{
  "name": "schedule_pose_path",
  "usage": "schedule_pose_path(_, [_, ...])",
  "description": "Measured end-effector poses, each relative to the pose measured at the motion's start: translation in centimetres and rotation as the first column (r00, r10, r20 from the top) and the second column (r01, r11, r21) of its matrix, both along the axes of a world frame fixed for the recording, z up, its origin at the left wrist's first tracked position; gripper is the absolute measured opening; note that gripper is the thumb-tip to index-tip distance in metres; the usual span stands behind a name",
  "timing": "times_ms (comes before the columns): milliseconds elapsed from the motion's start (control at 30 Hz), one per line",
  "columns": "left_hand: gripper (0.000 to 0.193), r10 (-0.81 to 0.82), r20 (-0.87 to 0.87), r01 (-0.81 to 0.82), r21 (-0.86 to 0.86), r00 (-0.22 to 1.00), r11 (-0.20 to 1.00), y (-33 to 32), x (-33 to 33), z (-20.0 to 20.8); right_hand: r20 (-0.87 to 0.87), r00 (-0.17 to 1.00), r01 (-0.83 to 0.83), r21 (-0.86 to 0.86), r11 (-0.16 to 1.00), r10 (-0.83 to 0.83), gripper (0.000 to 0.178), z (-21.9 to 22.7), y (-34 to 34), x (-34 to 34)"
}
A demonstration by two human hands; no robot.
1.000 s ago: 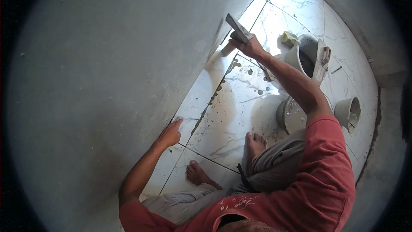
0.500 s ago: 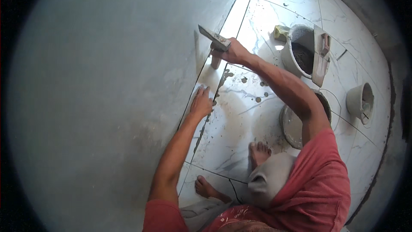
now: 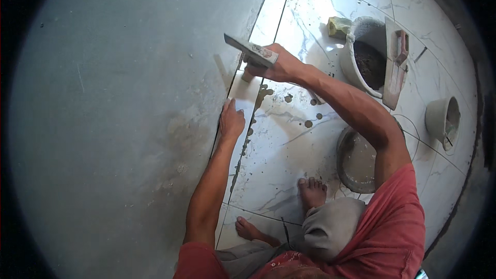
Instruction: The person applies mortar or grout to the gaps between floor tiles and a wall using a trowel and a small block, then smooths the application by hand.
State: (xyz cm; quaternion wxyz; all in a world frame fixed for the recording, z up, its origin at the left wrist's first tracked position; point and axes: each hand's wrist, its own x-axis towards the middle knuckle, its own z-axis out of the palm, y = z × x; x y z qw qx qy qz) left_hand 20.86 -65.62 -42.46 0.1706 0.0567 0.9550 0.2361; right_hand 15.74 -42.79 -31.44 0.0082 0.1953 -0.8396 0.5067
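My right hand grips a trowel, its flat grey blade slanting up toward the left. The trowel's wooden handle points down at a narrow white tile strip along the edge of the grey cement surface. Whether the handle's end touches the strip I cannot tell. My left hand rests on the same strip, nearer to me, fingers apart and holding nothing, close to its left edge. Wet grey mortar spots lie along the joint on the right of the strip.
A mortar bucket stands at the right with a red-handled float across its rim and a yellow sponge beside it. A round basin sits under my right arm. Farther right is a small bucket. Grey cement fills the left.
My left hand has shifted toward the strip's left edge. My right hand still holds the trowel, now a little farther left and lower. The whole view has shifted slightly.
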Motion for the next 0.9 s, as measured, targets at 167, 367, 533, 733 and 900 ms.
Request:
schedule_pose_path(167, [0.048, -0.077, -0.024, 0.076, -0.044, 0.997, 0.996, -0.6, 0.1, -0.8, 0.010, 0.999, 0.044, -0.025, 0.999, -0.043, 0.020, 0.0, -0.3, -0.2])
schedule_pose_path(367, [0.046, -0.135, -0.085, 0.131, -0.052, 0.987, 0.990, -1.1, 0.1, -1.4, -0.070, 0.998, 0.004, -0.015, 1.000, -0.005, 0.021, -0.2, -0.4, -0.6])
schedule_pose_path(533, [0.043, -0.136, -0.041, 0.135, -0.016, 0.990, 0.991, -1.5, 0.0, -1.0, -0.036, 0.999, 0.003, 0.126, 0.992, 0.001, 0.022, -0.6, -1.1, -0.5])
schedule_pose_path(733, [0.041, -0.165, 0.039, 0.166, -0.006, 0.985, 0.986, -1.5, -0.3, -0.7, -0.050, 0.999, -0.003, 0.149, 0.989, 0.010, 0.021, -1.5, -1.1, -0.6])
schedule_pose_path(900, [0.042, -0.228, -0.008, 0.228, 0.002, 0.974, 0.974, -2.1, -0.9, -0.3, -0.075, 0.997, -0.013, 0.090, 0.996, 0.019, 0.022, -0.2, -1.5, -0.7])
